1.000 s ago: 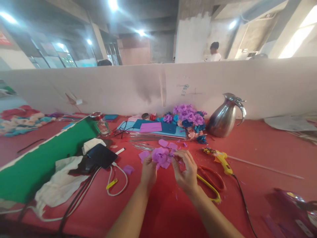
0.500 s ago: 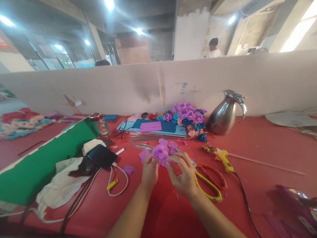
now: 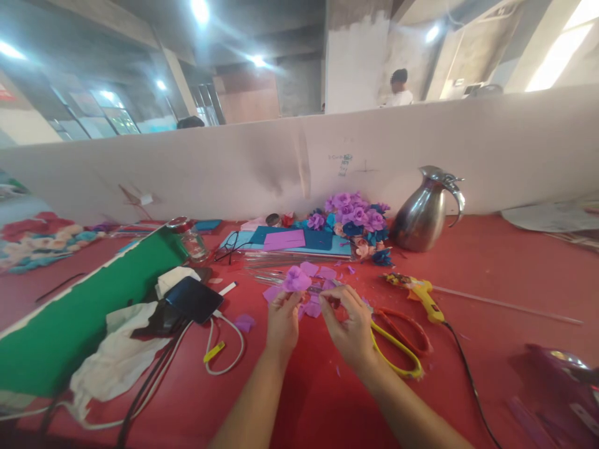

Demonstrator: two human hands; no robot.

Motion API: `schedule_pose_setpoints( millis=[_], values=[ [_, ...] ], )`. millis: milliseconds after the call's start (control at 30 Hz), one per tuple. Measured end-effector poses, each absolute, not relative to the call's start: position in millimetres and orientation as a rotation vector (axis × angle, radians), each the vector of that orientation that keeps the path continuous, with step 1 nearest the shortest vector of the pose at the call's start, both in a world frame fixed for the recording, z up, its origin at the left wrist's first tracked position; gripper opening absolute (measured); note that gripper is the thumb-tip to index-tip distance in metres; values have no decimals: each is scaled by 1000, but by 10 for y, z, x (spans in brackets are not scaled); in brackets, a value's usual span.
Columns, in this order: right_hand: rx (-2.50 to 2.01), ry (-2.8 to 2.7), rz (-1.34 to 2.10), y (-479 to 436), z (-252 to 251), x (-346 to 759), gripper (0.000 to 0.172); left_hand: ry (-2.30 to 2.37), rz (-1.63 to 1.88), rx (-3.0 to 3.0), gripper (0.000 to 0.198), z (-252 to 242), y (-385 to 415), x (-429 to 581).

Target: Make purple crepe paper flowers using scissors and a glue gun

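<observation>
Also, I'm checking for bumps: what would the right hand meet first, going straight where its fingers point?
Likely the ruffled purple paper flower held by the left hand, beyond the right hand; depth is unclear.

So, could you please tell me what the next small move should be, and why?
Perhaps bring the right hand in to the purple flower: the left hand holds it from below, while the right hand's fingertips hover just to its right, apart from it.
</observation>
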State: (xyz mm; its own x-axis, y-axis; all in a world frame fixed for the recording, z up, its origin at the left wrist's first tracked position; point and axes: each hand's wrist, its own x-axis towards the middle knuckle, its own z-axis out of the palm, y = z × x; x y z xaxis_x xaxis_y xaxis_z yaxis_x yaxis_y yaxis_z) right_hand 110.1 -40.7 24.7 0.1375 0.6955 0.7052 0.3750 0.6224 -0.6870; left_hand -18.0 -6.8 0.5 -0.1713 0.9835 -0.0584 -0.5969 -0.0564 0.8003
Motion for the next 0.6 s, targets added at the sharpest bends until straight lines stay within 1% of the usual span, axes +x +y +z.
schedule_pose_setpoints(
  millis=[67, 300, 467, 600],
  values=[
    [-967, -1418, 398, -410, 244, 1097, 9, 932, 1601, 781, 13, 11, -90, -184],
    [-948, -1144, 915, -393, 275, 1071, 21, 1105, 1667, 1224, 9, 28, -138, -210],
    [-943, -891, 1350, -409, 334, 1009, 33, 1144, 1703, 1258, 7, 43, -153, -221],
    [-917, -764, 1515, -456, 342, 947, 34, 1150, 1686, 1244, 9, 33, -146, -227]
  ],
)
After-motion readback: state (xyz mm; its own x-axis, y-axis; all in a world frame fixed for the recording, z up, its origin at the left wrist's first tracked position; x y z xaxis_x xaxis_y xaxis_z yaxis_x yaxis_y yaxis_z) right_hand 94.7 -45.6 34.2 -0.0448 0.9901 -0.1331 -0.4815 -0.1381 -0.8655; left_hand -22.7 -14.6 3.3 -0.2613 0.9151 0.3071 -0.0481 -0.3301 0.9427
